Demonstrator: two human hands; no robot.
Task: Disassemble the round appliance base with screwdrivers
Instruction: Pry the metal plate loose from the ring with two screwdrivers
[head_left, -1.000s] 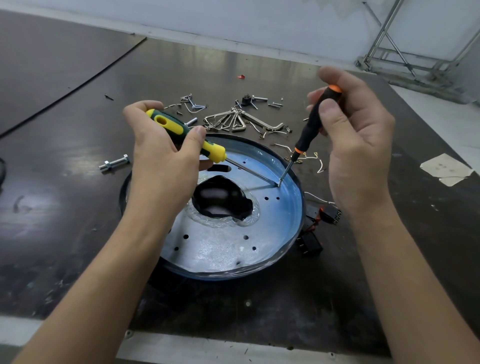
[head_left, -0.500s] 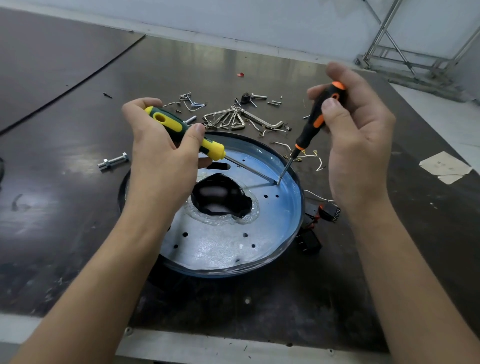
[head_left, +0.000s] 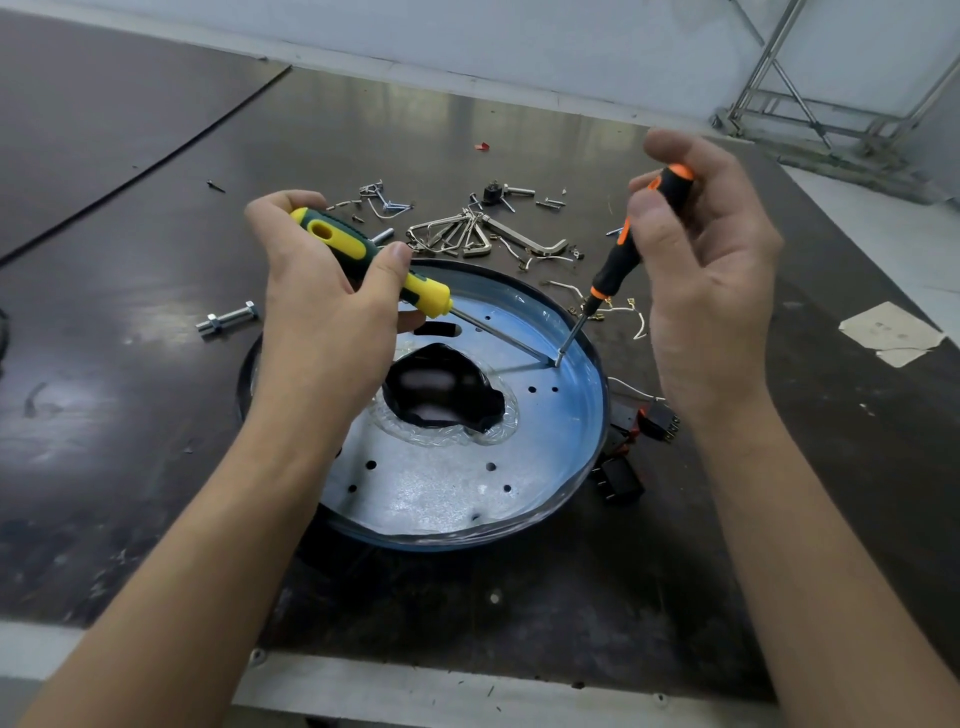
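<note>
A: From the head camera, how are the hands set?
B: Both forearms reach in from the near edge. The left hand (head_left: 322, 317) is over the left half of the round appliance base (head_left: 467, 488), with fingers and thumb curled round the handle of a yellow-and-green screwdriver (head_left: 363, 254). The right hand (head_left: 706, 296) is raised by the base's right rim. Its thumb and forefingers pinch the upper handle of a black-and-orange screwdriver (head_left: 618, 260), and the other fingers are loosely bent.
A: Which way do the tools run?
B: The yellow one lies low, handle at upper left, shaft slanting down to the right across the plate. The black one stands steep, cap leaning up and right, tip down. Both tips come together at one spot near the plate's right edge.
A: And the base?
B: Flat on the dark tabletop (head_left: 130, 415), bluish metal plate up, with a dark opening in the middle. Hex keys (head_left: 467, 234) lie beyond it and a bolt (head_left: 228, 318) to its left
</note>
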